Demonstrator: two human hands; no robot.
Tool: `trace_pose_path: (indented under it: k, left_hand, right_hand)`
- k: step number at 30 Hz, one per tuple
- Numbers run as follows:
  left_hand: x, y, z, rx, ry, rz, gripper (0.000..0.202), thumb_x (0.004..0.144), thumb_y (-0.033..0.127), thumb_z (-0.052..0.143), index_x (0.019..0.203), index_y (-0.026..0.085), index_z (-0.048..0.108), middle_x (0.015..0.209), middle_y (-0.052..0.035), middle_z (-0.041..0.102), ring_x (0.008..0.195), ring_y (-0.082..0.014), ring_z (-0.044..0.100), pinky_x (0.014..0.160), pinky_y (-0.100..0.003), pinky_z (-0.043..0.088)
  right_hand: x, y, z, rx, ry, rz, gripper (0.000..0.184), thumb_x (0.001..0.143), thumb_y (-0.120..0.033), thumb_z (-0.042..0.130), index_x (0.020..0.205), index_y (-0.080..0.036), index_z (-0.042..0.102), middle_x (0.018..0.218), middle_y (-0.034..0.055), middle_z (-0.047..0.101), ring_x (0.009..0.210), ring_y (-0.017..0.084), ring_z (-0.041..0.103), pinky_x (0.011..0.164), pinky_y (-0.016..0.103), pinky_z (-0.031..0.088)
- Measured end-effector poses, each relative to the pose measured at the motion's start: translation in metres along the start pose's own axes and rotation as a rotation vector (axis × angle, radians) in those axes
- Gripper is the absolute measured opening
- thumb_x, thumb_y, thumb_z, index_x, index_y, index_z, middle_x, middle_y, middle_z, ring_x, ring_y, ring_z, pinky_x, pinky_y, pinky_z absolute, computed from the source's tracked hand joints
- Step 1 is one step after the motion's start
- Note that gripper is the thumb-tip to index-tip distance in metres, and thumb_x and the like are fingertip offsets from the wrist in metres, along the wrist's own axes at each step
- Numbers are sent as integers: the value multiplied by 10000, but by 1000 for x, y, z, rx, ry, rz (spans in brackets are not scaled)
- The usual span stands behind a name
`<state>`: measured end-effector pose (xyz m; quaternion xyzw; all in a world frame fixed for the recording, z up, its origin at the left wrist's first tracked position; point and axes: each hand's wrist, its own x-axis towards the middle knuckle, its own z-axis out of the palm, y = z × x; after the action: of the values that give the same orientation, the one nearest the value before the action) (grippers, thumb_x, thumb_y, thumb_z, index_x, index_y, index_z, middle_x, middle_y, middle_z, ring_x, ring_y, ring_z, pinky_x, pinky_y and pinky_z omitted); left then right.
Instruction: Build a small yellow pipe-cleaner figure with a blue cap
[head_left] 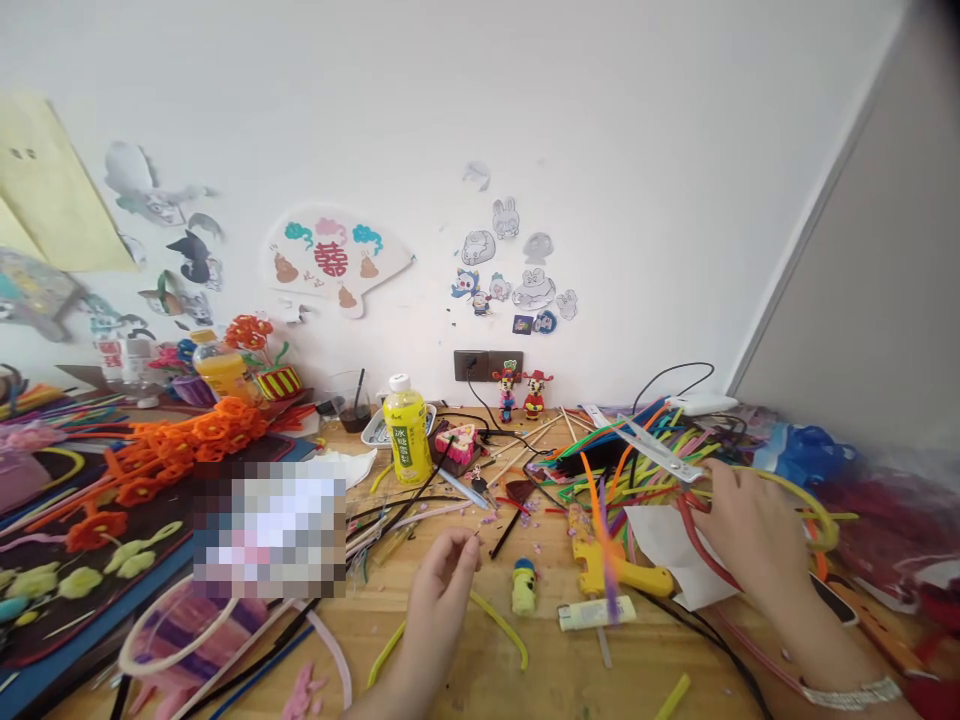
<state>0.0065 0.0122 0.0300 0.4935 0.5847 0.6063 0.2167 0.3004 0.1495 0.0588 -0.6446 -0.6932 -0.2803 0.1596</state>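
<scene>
My left hand (442, 590) is above the wooden table in the middle, its fingertips pinched together. Something tiny and dark may be at the tips, too small to name. Under that wrist runs a curved yellow pipe cleaner (504, 628). On the right, my right hand (750, 530) is closed around scissors (652, 448), whose long metal blade points up and left, with part of a red handle below. Between the hands are a small yellow figure (523, 587), a yellow glue gun (626, 575) and a white-and-yellow tube (596, 612). A white paper sheet (667, 540) lies beside the right hand.
A yellow-labelled drink bottle (406, 435) stands at the back middle. Coloured pipe cleaners (697, 430) are heaped at the back right. Orange pipe-cleaner flowers (180, 440) and a striped purple cup (195, 640) occupy the left. Two figurines (521, 395) stand against the wall; a black cable (709, 625) crosses the right.
</scene>
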Motion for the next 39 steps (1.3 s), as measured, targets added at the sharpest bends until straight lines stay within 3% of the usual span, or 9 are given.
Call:
trace_pose_path:
  k: [7, 10, 16, 22, 26, 29, 34, 36, 39]
  left_hand:
    - [3, -5, -1, 112, 11, 97, 210, 827, 332, 443, 696, 187, 519, 627, 6, 520, 607, -158, 526, 564, -250, 442]
    - [3, -6, -1, 185, 6, 175, 199, 834, 297, 444, 684, 190, 519, 637, -3, 540, 623, -163, 536, 584, -259, 446]
    - [9, 13, -18, 350, 21, 379, 126, 814, 243, 479, 742, 205, 575, 785, -41, 604, 803, -204, 552, 770, -342, 426]
    - [21, 48, -61, 663, 230, 483, 148, 841, 231, 454, 782, 200, 586, 963, -90, 549, 946, -243, 502, 848, -415, 382]
    - [12, 48, -103, 881, 370, 486, 166, 847, 275, 443, 792, 204, 584, 965, -87, 556, 921, -244, 524, 813, -411, 414]
    - [-5, 40, -143, 1135, 560, 454, 192, 838, 272, 465, 744, 186, 608, 909, -102, 585, 836, -247, 550, 730, -396, 430]
    - [-32, 46, -199, 1346, 942, 396, 179, 811, 251, 538, 720, 122, 622, 949, -138, 632, 912, -357, 565, 742, -559, 416]
    - [-33, 53, -210, 1373, 1007, 423, 101, 781, 203, 585, 726, 124, 613, 1116, -127, 597, 1124, -428, 438, 852, -660, 312]
    - [-25, 62, -213, 1452, 893, 480, 14, 765, 148, 592, 762, 150, 606, 1310, -67, 478, 1287, -466, 154, 914, -750, 81]
  right_hand:
    - [1, 29, 31, -38, -113, 107, 414, 784, -346, 533, 1087, -65, 541, 858, 207, 632, 794, 348, 598, 622, 355, 414]
    - [2, 27, 60, 142, -271, 72, 400, 806, -302, 503, 1117, -51, 519, 920, 178, 657, 867, 300, 612, 700, 328, 431]
    - [-5, 17, 83, 159, -333, 4, 355, 821, -304, 446, 1075, -90, 572, 874, 167, 671, 819, 302, 628, 689, 351, 435]
    - [-14, 14, 91, 122, -328, -41, 406, 808, -309, 433, 1097, -67, 582, 863, 212, 648, 830, 349, 616, 725, 411, 414]
    - [-14, 14, 95, 115, -328, -46, 425, 784, -328, 454, 1099, -74, 582, 868, 215, 641, 837, 365, 606, 708, 413, 420]
    - [-14, 15, 94, 114, -330, -55, 433, 786, -345, 441, 1100, -81, 578, 864, 219, 637, 815, 371, 607, 700, 427, 418]
    - [-14, 15, 92, 129, -348, -58, 426, 811, -361, 400, 1082, -85, 576, 871, 232, 633, 835, 379, 602, 700, 432, 416]
    - [-13, 15, 91, 137, -359, -34, 421, 830, -361, 371, 1083, -98, 580, 893, 245, 630, 849, 381, 599, 684, 429, 417]
    - [-12, 13, 90, 142, -369, -10, 403, 827, -354, 385, 1076, -111, 588, 912, 254, 628, 854, 381, 597, 682, 429, 416]
